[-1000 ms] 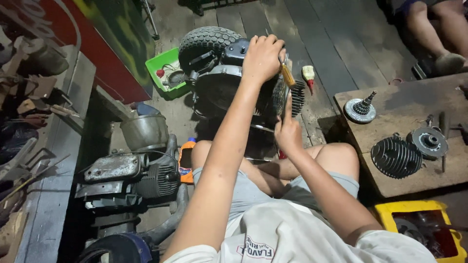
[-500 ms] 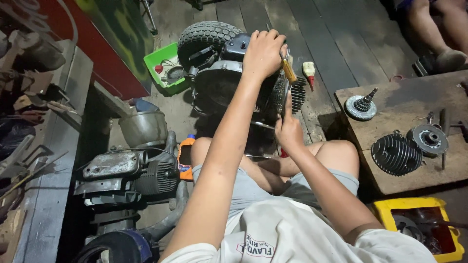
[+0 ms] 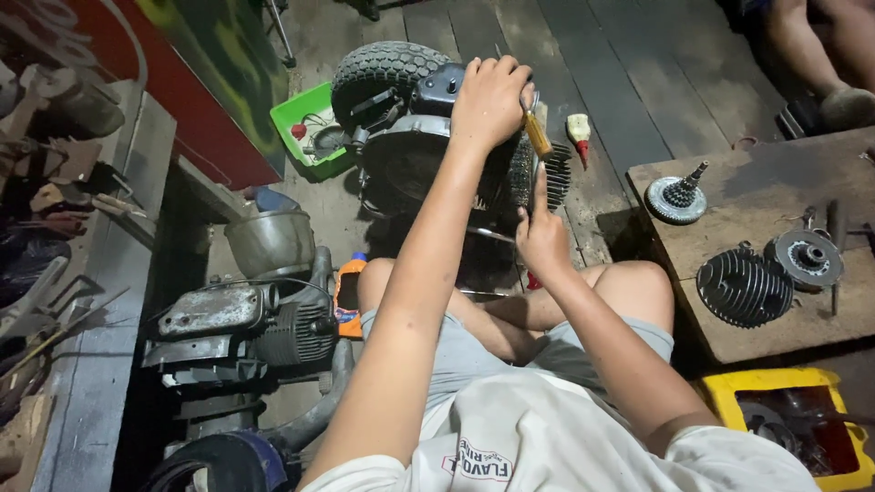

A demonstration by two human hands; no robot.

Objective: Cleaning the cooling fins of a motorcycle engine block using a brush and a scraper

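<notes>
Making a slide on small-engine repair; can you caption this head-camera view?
Seated on a plank floor, left hand grips a yellow-handled screwdriver atop a small engine; right hand touches its fins.

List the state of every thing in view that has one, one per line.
Left hand: gripping the screwdriver, over the engine.
Right hand: forefinger raised to the fins, holding nothing.
Green tray: on floor, holding small parts.
Finned cylinder: lying loose on board.
Gear shaft: standing upright.
</notes>
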